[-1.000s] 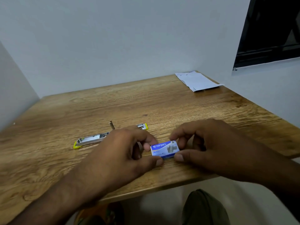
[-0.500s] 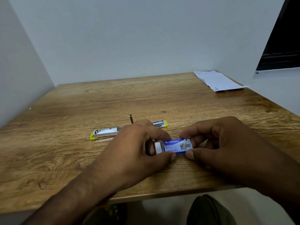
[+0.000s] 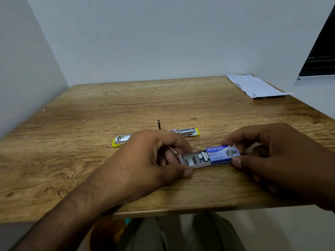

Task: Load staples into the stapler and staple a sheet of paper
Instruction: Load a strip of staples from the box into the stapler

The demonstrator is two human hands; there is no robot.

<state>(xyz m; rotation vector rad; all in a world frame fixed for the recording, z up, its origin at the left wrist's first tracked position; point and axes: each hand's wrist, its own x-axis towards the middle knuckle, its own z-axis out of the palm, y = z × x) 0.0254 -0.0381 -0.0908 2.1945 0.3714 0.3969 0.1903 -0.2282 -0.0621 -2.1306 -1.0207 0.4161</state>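
A small blue staple box (image 3: pixel 222 154) lies near the front edge of the wooden table (image 3: pixel 90 115). Its white inner tray (image 3: pixel 194 160) is slid out to the left, and several grey staple strips show inside. My left hand (image 3: pixel 145 160) pinches the tray between thumb and fingers. My right hand (image 3: pixel 272 153) grips the blue sleeve at its right end. Just behind my left hand lies the yellow and metal stapler (image 3: pixel 188 132), opened out flat and partly hidden by the hand. Its other end (image 3: pixel 120 140) shows to the left.
White sheets of paper (image 3: pixel 253 86) lie at the table's far right corner. Walls close in the table at the back and left. A dark window (image 3: pixel 320 57) is at the right. My knees show below the front edge.
The white tray has slid out of the blue sleeve to the left, baring the staples. A second ago the box was closed between both hands.
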